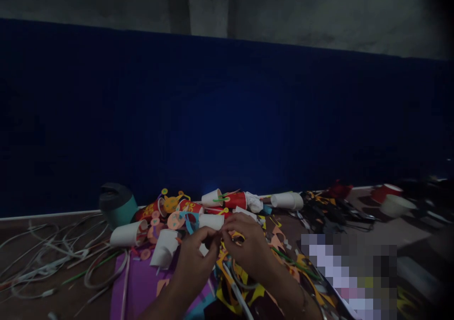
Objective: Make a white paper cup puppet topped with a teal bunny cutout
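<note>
My left hand (203,253) and my right hand (245,240) meet over the middle of the table, fingertips pinched close together. Whatever they pinch is too small and dark to make out. Just beyond the fingers lies a white paper cup (212,221). Another white cup (166,245) is tilted left of my left hand, on a purple sheet (140,282). Under and between my wrists are yellow paper cut-outs (229,298) and a white strip or tube (238,289).
A teal jug with a dark lid (122,210) stands at the back left, beside tangled white cables (46,258). Red paper cups (236,200) and white cups (286,200) lie along the blue partition (227,116). A bowl (396,205) and a blurred-out patch (354,277) are at right.
</note>
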A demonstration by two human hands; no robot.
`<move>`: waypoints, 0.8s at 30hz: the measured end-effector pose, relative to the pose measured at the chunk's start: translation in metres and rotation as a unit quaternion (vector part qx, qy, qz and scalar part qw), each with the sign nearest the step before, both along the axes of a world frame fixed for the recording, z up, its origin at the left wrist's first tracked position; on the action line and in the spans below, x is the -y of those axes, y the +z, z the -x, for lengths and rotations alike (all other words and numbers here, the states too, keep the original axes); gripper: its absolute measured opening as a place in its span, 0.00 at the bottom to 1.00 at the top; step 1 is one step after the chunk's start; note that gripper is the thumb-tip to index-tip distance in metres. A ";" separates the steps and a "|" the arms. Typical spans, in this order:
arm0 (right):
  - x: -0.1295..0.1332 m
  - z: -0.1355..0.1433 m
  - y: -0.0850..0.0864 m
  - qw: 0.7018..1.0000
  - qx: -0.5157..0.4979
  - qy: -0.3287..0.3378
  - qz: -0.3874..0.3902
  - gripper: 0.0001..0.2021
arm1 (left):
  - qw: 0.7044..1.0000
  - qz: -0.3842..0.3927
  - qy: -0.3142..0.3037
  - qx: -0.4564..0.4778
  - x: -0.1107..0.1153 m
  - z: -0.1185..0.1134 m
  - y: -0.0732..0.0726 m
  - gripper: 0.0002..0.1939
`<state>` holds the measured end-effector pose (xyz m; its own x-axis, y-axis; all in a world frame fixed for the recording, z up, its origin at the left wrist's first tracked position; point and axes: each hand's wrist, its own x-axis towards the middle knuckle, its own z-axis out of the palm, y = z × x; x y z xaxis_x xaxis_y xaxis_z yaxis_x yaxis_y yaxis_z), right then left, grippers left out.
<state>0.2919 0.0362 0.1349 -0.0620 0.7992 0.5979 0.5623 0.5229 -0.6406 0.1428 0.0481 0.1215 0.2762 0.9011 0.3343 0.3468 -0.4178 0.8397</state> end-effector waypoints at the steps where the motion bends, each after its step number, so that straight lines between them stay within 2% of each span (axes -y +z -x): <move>1: -0.001 0.000 0.000 0.999 -0.027 0.000 0.018 0.06 | 1.000 0.008 -0.003 0.007 0.000 0.001 0.001 0.09; 5: -0.010 -0.009 -0.001 0.991 -0.098 -0.031 0.086 0.07 | 0.991 0.089 -0.017 0.094 -0.005 0.003 0.001 0.08; 8: -0.017 -0.019 -0.006 0.992 -0.014 -0.064 0.103 0.12 | 0.971 0.156 -0.032 0.179 -0.010 0.004 0.000 0.08; 10: -0.019 -0.023 -0.011 0.990 0.074 -0.057 0.103 0.10 | 0.953 0.195 -0.049 0.228 -0.013 0.005 -0.001 0.08; 12: -0.018 -0.023 -0.014 0.989 0.113 -0.041 0.084 0.03 | 0.929 0.238 -0.066 0.275 -0.015 0.006 0.000 0.08; 14: -0.015 -0.020 -0.015 0.994 0.093 -0.025 0.044 0.14 | 0.902 0.284 -0.086 0.313 -0.015 0.007 0.001 0.07; 15: -0.013 -0.018 -0.014 0.997 0.075 -0.015 0.022 0.15 | 0.889 0.306 -0.094 0.326 -0.014 0.007 0.001 0.07; 19: -0.007 -0.010 -0.008 0.999 0.021 0.028 -0.035 0.08 | 0.849 0.372 -0.116 0.357 -0.014 0.007 0.000 0.04; 21: -0.006 -0.008 -0.005 0.999 0.001 0.042 -0.022 0.05 | 0.850 0.376 -0.132 0.344 -0.014 0.007 -0.001 0.05; 24: -0.006 -0.008 0.000 0.994 -0.076 0.058 0.049 0.03 | 0.901 0.306 -0.102 0.291 -0.016 0.007 -0.002 0.07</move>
<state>0.3004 0.0424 0.1345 -0.0721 0.8464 0.5277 0.3955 0.5100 -0.7639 0.1355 0.0644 0.1196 0.3958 0.9160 -0.0653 -0.2588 0.1795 0.9491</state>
